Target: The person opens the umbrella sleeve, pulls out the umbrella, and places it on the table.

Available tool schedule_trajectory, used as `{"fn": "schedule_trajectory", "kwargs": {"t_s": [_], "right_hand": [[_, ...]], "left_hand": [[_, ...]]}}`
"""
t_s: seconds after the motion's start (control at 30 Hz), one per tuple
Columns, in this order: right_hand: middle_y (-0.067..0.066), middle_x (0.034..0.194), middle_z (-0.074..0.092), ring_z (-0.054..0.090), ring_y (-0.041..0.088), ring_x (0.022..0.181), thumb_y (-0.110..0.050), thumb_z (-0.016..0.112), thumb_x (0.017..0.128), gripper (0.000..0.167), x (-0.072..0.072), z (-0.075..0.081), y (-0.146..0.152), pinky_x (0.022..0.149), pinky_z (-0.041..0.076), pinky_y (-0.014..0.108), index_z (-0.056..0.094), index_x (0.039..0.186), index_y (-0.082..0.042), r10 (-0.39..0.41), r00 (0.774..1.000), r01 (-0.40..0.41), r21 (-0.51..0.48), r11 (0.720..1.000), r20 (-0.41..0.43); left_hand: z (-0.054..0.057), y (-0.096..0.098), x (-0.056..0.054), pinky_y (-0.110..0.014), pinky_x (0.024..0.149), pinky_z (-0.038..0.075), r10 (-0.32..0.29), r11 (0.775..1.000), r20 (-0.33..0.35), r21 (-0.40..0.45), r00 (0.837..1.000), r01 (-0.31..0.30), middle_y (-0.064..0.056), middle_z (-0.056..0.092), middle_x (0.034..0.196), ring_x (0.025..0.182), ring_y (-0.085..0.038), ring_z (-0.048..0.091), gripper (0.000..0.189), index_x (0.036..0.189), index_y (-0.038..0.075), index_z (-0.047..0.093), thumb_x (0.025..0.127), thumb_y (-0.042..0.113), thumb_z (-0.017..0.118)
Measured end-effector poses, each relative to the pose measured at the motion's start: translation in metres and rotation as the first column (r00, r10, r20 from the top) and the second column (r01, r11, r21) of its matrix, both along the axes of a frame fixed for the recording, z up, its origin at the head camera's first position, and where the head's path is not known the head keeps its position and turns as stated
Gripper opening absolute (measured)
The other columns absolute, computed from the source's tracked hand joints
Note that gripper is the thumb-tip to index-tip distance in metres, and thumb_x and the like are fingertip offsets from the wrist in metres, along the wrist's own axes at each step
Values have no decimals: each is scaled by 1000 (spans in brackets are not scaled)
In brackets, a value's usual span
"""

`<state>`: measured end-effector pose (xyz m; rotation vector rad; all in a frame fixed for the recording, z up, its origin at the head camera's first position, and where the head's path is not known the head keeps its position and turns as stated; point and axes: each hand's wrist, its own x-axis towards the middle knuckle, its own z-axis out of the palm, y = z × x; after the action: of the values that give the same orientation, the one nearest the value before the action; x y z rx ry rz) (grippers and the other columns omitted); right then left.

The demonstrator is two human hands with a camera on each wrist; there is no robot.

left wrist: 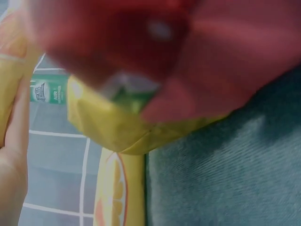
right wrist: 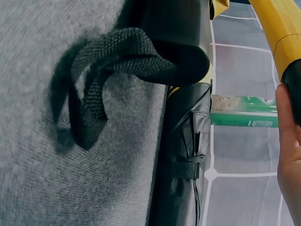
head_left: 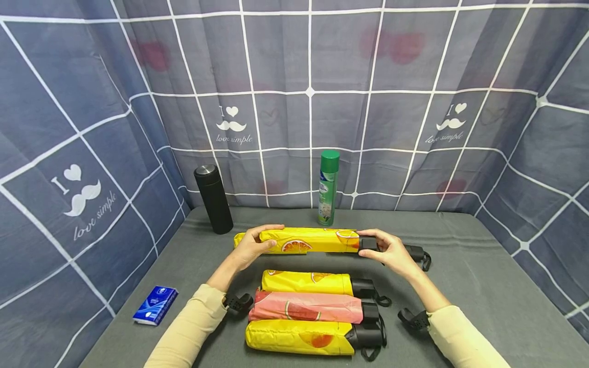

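Right of the right sleeve [head_left: 465,335], the grey cloth [head_left: 501,286] leaves wide passage; a narrow strip runs between the held yellow umbrella [head_left: 324,239] and the three folded umbrellas [head_left: 303,306] in front. The green can [head_left: 327,197] and black bottle [head_left: 214,202] obstruct the back, the blue pack [head_left: 155,305] the lane left of the left sleeve [head_left: 186,324].

The head picture is bright and sharp, with light spread gently over the gray counter [head_left: 469,286]. The held yellow umbrella [head_left: 322,240] looks crisp and very bright. Soft shadows lie around the row of umbrellas [head_left: 306,306], and the black bottle [head_left: 215,202] has a shiny lid. The left wrist picture is pale and hazy. There the pink umbrella [left wrist: 225,52] is too close, so it's a big blurry smudge. The right wrist picture is clearer: the black strap [right wrist: 117,52] shows its weave and makes a dark shadow.
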<state>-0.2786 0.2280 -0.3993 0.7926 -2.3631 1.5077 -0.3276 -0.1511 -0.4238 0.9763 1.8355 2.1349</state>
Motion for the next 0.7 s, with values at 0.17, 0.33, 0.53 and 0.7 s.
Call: {"fn": "schedule_trajectory", "kwargs": {"t_s": [0.17, 0.33, 0.53, 0.7], "right_hand": [[-1, 83, 58, 34, 10, 55, -4, 75, 79, 42, -9, -11, 6, 47, 33, 27, 63, 119, -4, -34, 998, 36, -30, 999, 43], [-4, 95, 65, 49, 8, 66, -5, 75, 79, 44, -14, -14, 11, 55, 43, 22, 61, 121, -1, 1, 995, 12, -125, 992, 103], [-7, 101, 66, 58, 6, 83, -2, 73, 80, 45, -15, -13, 13, 68, 48, 21, 59, 122, 3, 39, 992, -16, -181, 983, 120], [-7, 104, 66, 57, 6, 85, 0, 72, 81, 44, -15, -13, 13, 72, 48, 20, 58, 121, 4, 43, 989, -10, -222, 975, 144]], "left_hand": [[4, -3, 0, -29, 87, 48, -92, 995, 38, 28, 995, 91, -4, 52, 131, 111, -16, 54, 41, 132, 9, 56, 92, 1, 58], [8, -4, 1, -31, 86, 49, -90, 996, 70, 26, 994, 88, -5, 51, 130, 110, -17, 54, 41, 131, 15, 57, 92, 5, 61], [7, -7, 1, -36, 86, 49, -67, 998, 94, 18, 993, 66, -6, 53, 127, 108, -19, 55, 40, 129, 18, 59, 91, 6, 62], [7, -9, 1, -39, 87, 48, -69, 997, 88, 33, 994, 66, -8, 52, 126, 108, -21, 56, 41, 130, 15, 58, 91, 6, 63]]}}
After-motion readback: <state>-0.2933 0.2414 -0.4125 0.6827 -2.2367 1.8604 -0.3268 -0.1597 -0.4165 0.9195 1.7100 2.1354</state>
